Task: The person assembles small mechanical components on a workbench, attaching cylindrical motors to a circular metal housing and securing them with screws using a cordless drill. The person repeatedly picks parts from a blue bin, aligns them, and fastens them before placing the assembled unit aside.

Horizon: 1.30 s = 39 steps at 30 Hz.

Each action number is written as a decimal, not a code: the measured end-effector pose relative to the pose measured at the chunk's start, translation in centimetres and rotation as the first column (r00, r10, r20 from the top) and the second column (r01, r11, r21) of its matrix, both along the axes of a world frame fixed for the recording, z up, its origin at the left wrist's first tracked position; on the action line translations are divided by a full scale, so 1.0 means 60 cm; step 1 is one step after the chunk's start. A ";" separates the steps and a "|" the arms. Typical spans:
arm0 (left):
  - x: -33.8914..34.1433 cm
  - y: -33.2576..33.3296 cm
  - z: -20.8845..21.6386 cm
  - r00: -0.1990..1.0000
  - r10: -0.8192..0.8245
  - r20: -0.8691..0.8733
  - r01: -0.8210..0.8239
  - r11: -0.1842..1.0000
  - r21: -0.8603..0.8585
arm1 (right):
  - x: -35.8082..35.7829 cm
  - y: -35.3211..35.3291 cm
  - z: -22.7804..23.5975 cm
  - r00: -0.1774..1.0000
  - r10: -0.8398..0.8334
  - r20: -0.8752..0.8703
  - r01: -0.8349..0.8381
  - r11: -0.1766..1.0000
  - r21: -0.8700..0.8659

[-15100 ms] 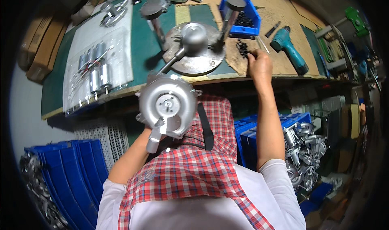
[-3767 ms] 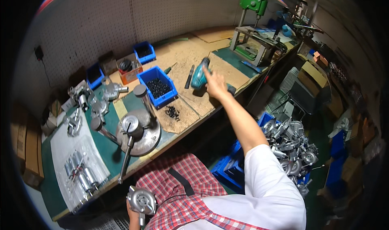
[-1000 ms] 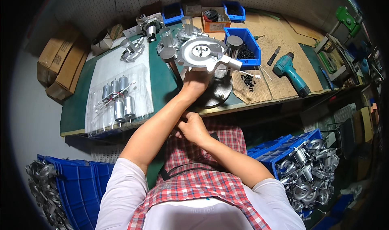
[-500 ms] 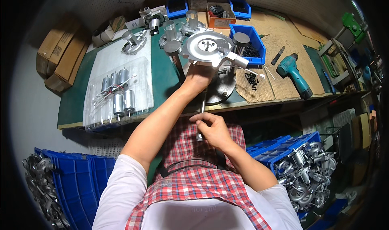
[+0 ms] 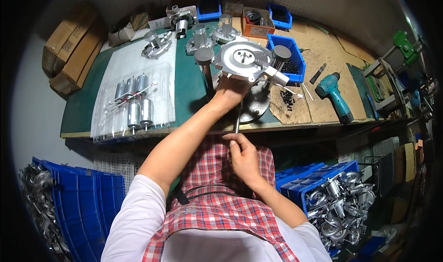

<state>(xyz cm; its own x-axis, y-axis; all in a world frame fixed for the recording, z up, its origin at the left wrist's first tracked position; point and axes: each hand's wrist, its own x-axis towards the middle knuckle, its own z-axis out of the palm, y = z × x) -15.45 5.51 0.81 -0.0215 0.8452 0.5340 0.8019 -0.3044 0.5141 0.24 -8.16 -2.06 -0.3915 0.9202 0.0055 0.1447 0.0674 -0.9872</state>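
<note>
A round silver metal housing (image 5: 244, 58) sits on a stand with two round-capped posts (image 5: 204, 56) and a heavy round base (image 5: 255, 108). My left hand (image 5: 230, 93) reaches up beneath the housing's near edge, its fingers hidden under it. From the base a metal lever rod (image 5: 238, 120) sticks out toward me past the table edge. My right hand (image 5: 243, 158) is closed around the rod's near end, fingers curled and thumb bent in; the end itself is covered. Small black screws (image 5: 288, 99) lie right of the base.
A teal cordless drill (image 5: 336, 96) lies at right. Several silver motors (image 5: 134, 112) rest in a clear tray at left. More housings (image 5: 157, 45) stand behind, beside blue bins (image 5: 295, 59). Blue crates (image 5: 87, 202) of metal parts flank me below the table edge.
The view has shifted slightly. My right hand has slid nearer to me along the rod, and the rod's end, seen below the hand before, is now covered. The left hand stays under the housing.
</note>
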 end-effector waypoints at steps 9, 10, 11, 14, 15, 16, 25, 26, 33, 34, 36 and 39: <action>0.000 0.008 -0.011 0.994 -0.081 0.073 0.079 0.996 0.034 | -0.042 0.001 -0.001 0.994 0.059 -0.097 -0.078 0.977 -0.199; -0.001 0.005 -0.016 0.995 -0.076 0.063 0.073 0.997 0.039 | -0.043 0.002 0.001 0.993 0.082 -0.088 -0.093 0.987 -0.130; -0.001 0.008 -0.021 0.994 -0.077 0.080 0.074 0.996 0.044 | -0.039 0.002 0.001 0.993 0.083 -0.078 -0.088 0.994 -0.065; -0.023 0.001 -0.037 0.994 -0.067 0.090 0.058 0.994 0.094 | -0.020 0.005 0.002 0.994 0.091 0.064 -0.094 0.994 0.058; -0.023 0.006 -0.040 0.988 -0.086 0.129 0.073 0.992 0.103 | -0.028 0.006 -0.033 1.000 0.017 0.011 -0.019 0.968 0.250; -0.030 0.007 -0.042 0.981 -0.091 0.170 0.073 0.992 0.105 | -0.030 0.001 -0.018 0.999 0.042 -0.007 -0.041 0.995 0.095; -0.015 0.031 -0.027 0.837 -0.182 0.517 0.156 0.983 0.093 | 0.032 0.028 0.012 0.934 -0.163 0.319 0.114 0.979 0.169; -0.014 0.031 -0.023 0.856 -0.177 0.486 0.151 0.984 0.093 | 0.058 0.046 0.010 0.896 -0.174 0.407 0.063 0.960 0.273; -0.014 0.037 -0.039 0.881 -0.167 0.443 0.134 0.985 0.106 | 0.181 0.171 0.034 0.755 -0.224 0.616 -0.374 0.624 0.686; 0.002 0.031 -0.032 0.842 -0.213 0.496 0.148 0.975 0.167 | 0.187 0.179 0.016 0.789 -0.272 0.551 -0.332 0.565 0.755; -0.018 0.036 -0.036 0.919 -0.138 0.370 0.123 0.990 0.065 | 0.183 0.174 0.023 0.784 -0.383 0.489 -0.289 0.472 0.833; -0.022 0.025 -0.042 0.937 -0.116 0.328 0.075 0.988 0.135 | 0.152 0.158 0.019 0.797 -0.594 0.110 0.234 0.472 0.850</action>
<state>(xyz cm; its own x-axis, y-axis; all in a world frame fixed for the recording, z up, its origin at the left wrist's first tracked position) -16.78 7.02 -1.73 -0.1386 0.7833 0.6060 0.5543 -0.4457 0.7029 9.38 1.33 -0.91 -0.1001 0.6629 0.7420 0.6806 0.5896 -0.4349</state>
